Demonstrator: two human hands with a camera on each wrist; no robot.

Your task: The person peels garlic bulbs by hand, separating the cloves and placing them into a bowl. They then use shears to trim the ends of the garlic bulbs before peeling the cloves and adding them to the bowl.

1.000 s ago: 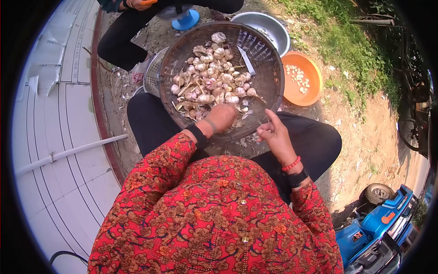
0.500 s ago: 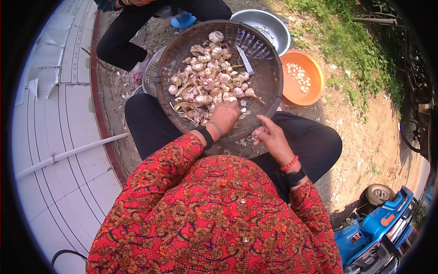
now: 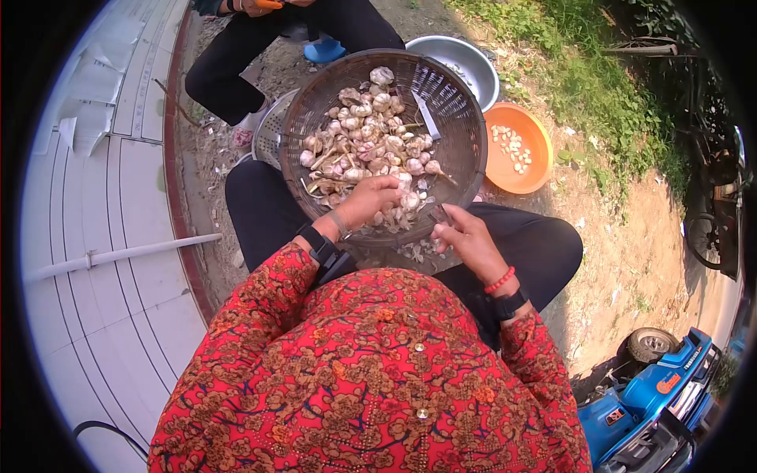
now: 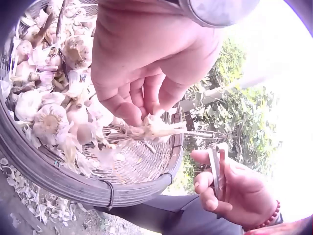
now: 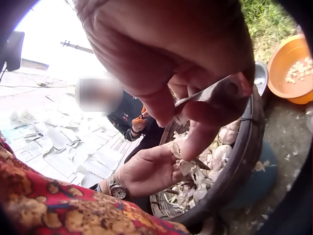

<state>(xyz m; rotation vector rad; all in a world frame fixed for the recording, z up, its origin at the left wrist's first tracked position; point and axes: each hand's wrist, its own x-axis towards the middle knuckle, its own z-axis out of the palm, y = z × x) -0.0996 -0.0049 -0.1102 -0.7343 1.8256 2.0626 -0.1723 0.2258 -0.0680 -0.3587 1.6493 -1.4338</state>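
Observation:
A round wicker basket (image 3: 465, 146) of garlic bulbs (image 3: 359, 130) rests at the wearer's lap. Over its near side, the left hand (image 3: 369, 199) pinches a piece of garlic (image 4: 159, 126) with a dry stalk and papery skin, seen in the left wrist view. To its right, near the basket's rim, the right hand (image 3: 471, 239) holds a small flat metal tool (image 5: 210, 95) between thumb and curled fingers. In the right wrist view its end has a round hole; its exact kind I cannot tell. Loose garlic skins (image 5: 193, 171) lie close below the right fingers.
A white flat strip (image 3: 426, 116) lies in the basket. Beyond stand a grey metal basin (image 3: 473, 59) and an orange basin (image 3: 542, 146) with peeled cloves. Another person (image 3: 296, 35) sits opposite. A blue vehicle (image 3: 646, 402) stands at lower right.
The left hand, earlier down among the bulbs, has drawn back and now holds a piece of garlic. The right hand stays near the rim, its metal tool turned. The basket sits slightly lower in view.

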